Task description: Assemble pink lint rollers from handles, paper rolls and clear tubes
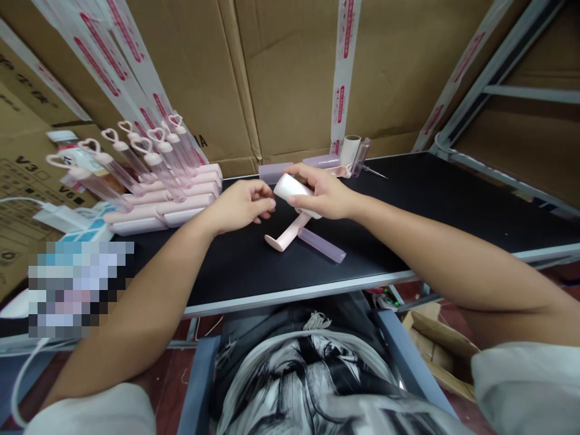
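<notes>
My right hand [328,190] grips a white cylinder [292,190], fingers over its top and thumb along its near side. My left hand [242,205] is just left of the cylinder's end, fingers curled and thumb close to them; whatever it may pinch is too small to make out. Beneath the right hand lies a pale pink T-shaped plastic piece [290,232], its upper end partly covered. A translucent purple tube [322,244] rests against it on the black tabletop [254,272].
At left stand several clear tubes with pink heart-loop tops [156,158] on pink bases [190,199]. Behind my hands lie purple pieces [321,161], a white tube [350,150] and a thin metal tool [376,173]. Cardboard boxes [290,78] line the back; a power strip [88,229] sits left.
</notes>
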Demonstrator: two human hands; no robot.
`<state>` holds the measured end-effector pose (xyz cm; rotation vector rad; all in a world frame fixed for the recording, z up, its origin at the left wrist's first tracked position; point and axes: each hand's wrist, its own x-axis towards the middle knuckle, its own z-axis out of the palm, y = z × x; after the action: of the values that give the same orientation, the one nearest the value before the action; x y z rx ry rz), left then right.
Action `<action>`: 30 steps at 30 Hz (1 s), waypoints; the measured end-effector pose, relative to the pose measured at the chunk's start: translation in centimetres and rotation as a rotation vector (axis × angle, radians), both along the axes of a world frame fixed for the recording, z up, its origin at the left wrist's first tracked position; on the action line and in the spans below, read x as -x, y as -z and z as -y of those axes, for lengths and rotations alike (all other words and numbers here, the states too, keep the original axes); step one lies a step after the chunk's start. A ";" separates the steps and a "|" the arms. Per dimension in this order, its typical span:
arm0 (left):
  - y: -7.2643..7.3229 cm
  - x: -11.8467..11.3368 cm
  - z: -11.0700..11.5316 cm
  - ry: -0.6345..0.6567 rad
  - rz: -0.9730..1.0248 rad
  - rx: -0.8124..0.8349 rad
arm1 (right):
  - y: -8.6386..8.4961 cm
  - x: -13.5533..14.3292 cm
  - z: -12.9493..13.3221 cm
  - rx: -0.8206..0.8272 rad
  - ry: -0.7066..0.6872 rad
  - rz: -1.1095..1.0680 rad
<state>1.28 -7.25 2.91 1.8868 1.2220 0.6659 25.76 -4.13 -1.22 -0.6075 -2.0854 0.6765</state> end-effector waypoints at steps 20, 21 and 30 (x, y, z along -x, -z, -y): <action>0.1 0.5 0.3 0.159 0.083 -0.161 | -1.4 -1.2 1.3 -0.216 -0.155 0.347; 0.2 0.4 0.3 0.148 0.076 -0.166 | -1.4 -1.2 1.4 -0.217 -0.155 0.364; 0.1 0.2 -0.1 0.076 0.207 -0.039 | -0.8 -1.1 0.3 -0.097 -0.129 0.197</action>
<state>1.08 -7.15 2.78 1.8353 1.0077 0.8259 26.83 -4.40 -0.46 -0.5054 -2.3425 0.6031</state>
